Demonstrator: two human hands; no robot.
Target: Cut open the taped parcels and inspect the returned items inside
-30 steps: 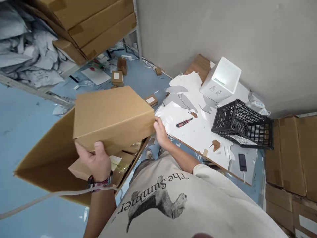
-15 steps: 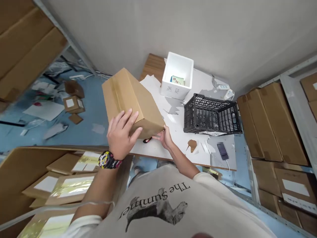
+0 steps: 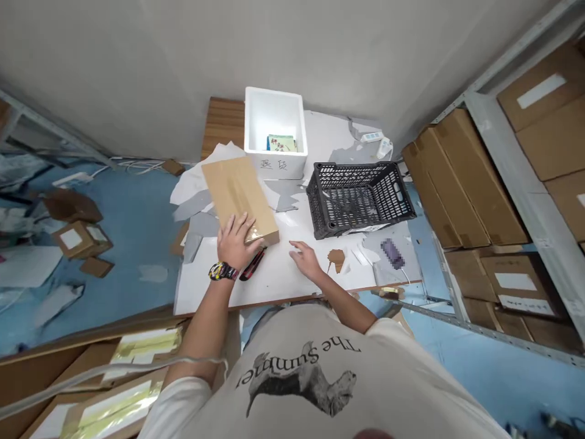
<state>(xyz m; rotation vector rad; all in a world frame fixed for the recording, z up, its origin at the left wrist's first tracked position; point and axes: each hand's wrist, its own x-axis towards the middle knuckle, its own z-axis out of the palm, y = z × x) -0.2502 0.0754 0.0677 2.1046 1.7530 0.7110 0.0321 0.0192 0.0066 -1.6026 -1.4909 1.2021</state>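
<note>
A taped cardboard box lies flat on the white table, in the middle of the head view. My left hand, with a colourful watch on the wrist, rests on the box's near top edge, fingers outstretched. Just right of the box, my right hand hovers over the table, fingers apart and holding nothing. A red and black tool, perhaps a box cutter, lies beside my left wrist, partly hidden by the hand.
Behind the box stands a white foam box with booklets inside. A black plastic crate is to its right. A blurred-out device lies at the table's right. Shelved cartons line the right side; an open carton of parcels is lower left.
The cardboard box was held tilted up between both hands; now it lies on the table. My right hand has let go of it. The view has swung to the right.
</note>
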